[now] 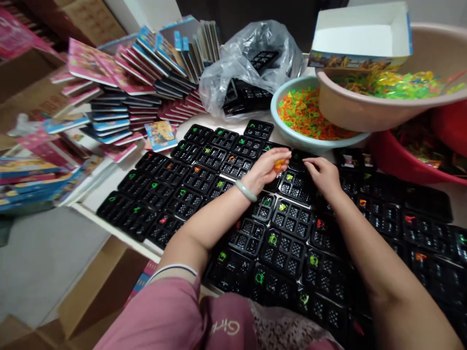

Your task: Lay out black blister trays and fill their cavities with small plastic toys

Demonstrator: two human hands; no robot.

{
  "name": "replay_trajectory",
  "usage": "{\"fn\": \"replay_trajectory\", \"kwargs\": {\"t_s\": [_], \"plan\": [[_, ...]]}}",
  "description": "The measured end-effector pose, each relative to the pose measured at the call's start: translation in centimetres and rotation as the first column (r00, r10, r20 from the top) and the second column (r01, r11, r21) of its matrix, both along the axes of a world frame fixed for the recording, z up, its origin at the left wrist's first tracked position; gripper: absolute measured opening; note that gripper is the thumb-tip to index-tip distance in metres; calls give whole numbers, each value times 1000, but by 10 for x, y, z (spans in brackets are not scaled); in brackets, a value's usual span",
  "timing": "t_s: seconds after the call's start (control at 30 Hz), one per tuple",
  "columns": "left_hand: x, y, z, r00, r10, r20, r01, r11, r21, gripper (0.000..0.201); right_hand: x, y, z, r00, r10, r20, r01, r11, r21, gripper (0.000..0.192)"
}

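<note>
My left hand (268, 167), with a pale bangle at the wrist, is curled around small yellow-orange plastic pieces (280, 164). Just right of it, my right hand (324, 177) reaches over a black tray (298, 158) with thumb and fingertips pinched together. Whatever those fingertips hold is too small to make out. Rows of black compartment trays (290, 221) spread beneath both forearms. Many have one small coloured plastic piece in a top compartment, such as a green one (273, 239) and a red one (320, 223).
Behind the trays stand a light blue bowl (314, 142) of orange and green pieces, a pink basin (368, 104) and a red basin (412, 163). An open box (359, 62) rests on the pink basin. A clear bag (215, 90) holds more trays. Small boxes (109, 119) are stacked left.
</note>
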State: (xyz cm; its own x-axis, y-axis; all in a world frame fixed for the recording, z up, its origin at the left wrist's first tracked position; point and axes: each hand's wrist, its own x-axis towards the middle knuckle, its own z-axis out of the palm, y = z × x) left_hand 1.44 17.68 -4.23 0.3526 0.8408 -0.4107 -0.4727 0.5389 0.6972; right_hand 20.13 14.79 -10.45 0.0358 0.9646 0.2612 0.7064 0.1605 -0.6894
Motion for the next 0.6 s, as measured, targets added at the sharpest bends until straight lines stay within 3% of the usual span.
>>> {"fn": "replay_trajectory", "kwargs": {"t_s": [0.07,0.17,0.3,0.37,0.47,0.53,0.6], "plan": [[13,33,18,996,86,22,-88,992,92,15,5,-23,1,993,16,-119,-18,1000,-13,24],[38,92,40,972,226,67,-233,961,146,13,4,-54,3,943,-32,-332,-15,991,-135,28],[62,150,51,925,380,-25,-372,917,146,15,-3,-78,8,867,-51,-496,-83,966,-245,37],[64,163,50,933,343,-110,-323,932,166,25,-2,-83,10,861,-27,-507,-112,964,-243,35],[59,167,46,920,306,-244,-222,922,318,28,10,-90,12,866,-2,-501,-130,965,-228,30],[56,161,46,872,362,-329,-200,878,434,25,21,-94,12,864,-4,-503,-121,969,-217,27],[57,147,51,801,466,-376,-193,795,574,22,34,-98,12,855,-15,-519,-108,973,-206,26]]}}
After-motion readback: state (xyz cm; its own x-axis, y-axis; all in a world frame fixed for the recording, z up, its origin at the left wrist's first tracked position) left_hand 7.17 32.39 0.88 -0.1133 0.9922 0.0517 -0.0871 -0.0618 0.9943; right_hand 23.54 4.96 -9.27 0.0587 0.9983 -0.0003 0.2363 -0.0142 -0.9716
